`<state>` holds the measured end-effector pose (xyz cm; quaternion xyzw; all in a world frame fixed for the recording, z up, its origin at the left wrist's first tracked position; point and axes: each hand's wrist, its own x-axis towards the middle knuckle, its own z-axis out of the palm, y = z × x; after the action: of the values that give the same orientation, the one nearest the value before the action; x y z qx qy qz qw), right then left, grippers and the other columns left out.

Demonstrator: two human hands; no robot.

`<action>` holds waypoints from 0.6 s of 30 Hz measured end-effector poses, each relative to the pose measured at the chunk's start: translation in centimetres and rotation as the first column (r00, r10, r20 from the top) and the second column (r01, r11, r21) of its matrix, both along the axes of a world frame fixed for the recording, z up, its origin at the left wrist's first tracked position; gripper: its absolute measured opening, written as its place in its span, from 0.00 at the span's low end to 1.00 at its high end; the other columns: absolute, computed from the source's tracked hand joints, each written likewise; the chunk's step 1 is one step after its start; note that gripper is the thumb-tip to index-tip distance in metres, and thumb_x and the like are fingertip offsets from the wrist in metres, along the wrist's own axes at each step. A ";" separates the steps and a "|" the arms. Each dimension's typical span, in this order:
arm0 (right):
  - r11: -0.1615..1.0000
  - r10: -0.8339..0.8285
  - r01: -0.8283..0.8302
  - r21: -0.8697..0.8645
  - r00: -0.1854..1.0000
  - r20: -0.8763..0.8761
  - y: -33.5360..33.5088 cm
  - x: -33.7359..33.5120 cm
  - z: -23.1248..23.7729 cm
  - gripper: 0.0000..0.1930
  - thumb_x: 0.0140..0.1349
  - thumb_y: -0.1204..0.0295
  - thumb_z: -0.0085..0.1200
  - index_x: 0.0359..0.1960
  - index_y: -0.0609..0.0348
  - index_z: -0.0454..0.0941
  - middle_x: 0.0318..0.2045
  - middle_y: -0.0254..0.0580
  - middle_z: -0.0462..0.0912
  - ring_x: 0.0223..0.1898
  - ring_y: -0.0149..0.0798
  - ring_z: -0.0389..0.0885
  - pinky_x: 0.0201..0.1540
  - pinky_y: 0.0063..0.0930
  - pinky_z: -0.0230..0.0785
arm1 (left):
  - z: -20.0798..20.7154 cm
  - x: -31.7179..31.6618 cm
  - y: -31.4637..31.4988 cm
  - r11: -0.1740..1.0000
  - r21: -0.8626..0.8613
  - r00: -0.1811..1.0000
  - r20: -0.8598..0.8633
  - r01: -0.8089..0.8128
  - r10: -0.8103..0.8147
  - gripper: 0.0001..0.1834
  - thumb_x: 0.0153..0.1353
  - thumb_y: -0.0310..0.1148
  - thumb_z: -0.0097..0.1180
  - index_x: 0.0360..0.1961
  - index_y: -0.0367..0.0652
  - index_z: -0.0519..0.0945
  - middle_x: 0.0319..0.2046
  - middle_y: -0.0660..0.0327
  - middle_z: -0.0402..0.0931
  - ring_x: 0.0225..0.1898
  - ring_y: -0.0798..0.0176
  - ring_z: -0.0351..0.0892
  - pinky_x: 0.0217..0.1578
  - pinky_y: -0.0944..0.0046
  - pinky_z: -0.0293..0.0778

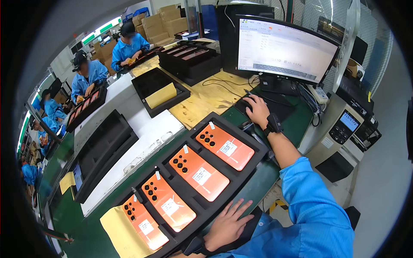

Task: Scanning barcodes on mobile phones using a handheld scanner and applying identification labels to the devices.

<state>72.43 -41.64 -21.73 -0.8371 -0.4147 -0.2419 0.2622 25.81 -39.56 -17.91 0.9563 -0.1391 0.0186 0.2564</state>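
Observation:
My right hand [257, 111] rests over a dark computer mouse [243, 104] in front of the monitor, its fingers curved round it; most of the mouse is hidden. At the near edge of a black foam tray [195, 148] my left hand [228, 225] lies flat with spread fingers, holding nothing. In the tray's slots several orange smartphones lie back side up, each with a white label and a small white tab at the camera end. Nearest my left hand are a middle phone [200, 173] and its left neighbour [169, 201]. The far right phone [226, 147] is closest to my right hand.
A yellow paper sheet [122, 234] sticks out under the tray's left end. Beyond are another black tray [105, 150], a tray with yellow paper [161, 95] and stacked trays [189, 60]. The monitor [284, 49] and a label printer [344, 129] stand right. Several people in blue work far left.

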 end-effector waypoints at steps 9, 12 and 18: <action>1.000 -0.011 0.011 -0.019 1.000 -0.015 0.1 -0.3 0.2 0.21 0.62 0.69 0.56 0.58 0.45 0.77 0.60 0.45 0.74 0.62 0.52 0.71 0.63 0.45 0.68 | 0.0 0.0 0.2 1.000 -0.009 1.000 0.003 -0.001 0.001 0.20 0.63 0.34 0.58 0.58 0.57 0.81 0.74 0.59 0.59 0.76 0.50 0.54 0.73 0.45 0.51; 1.000 0.006 -0.006 -0.010 1.000 0.001 -0.2 -0.3 0.2 0.21 0.62 0.68 0.56 0.58 0.45 0.77 0.61 0.45 0.73 0.62 0.52 0.71 0.63 0.45 0.67 | 0.1 0.0 -0.1 1.000 -0.009 1.000 0.000 0.000 0.000 0.20 0.63 0.34 0.58 0.58 0.56 0.81 0.74 0.59 0.59 0.76 0.50 0.54 0.73 0.45 0.52; 0.966 -0.027 0.006 0.257 0.997 0.077 -0.5 -2.1 2.2 0.26 0.60 0.64 0.60 0.61 0.52 0.74 0.59 0.51 0.74 0.63 0.56 0.69 0.65 0.47 0.63 | -0.2 -0.2 -0.1 0.999 -0.033 1.000 0.007 -0.011 0.011 0.21 0.62 0.33 0.58 0.57 0.55 0.81 0.74 0.58 0.59 0.75 0.49 0.54 0.73 0.44 0.51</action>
<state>70.33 -42.15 -19.54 -0.7891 -0.3830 -0.3290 0.3497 25.59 -39.70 -18.14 0.9526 -0.1346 0.0260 0.2715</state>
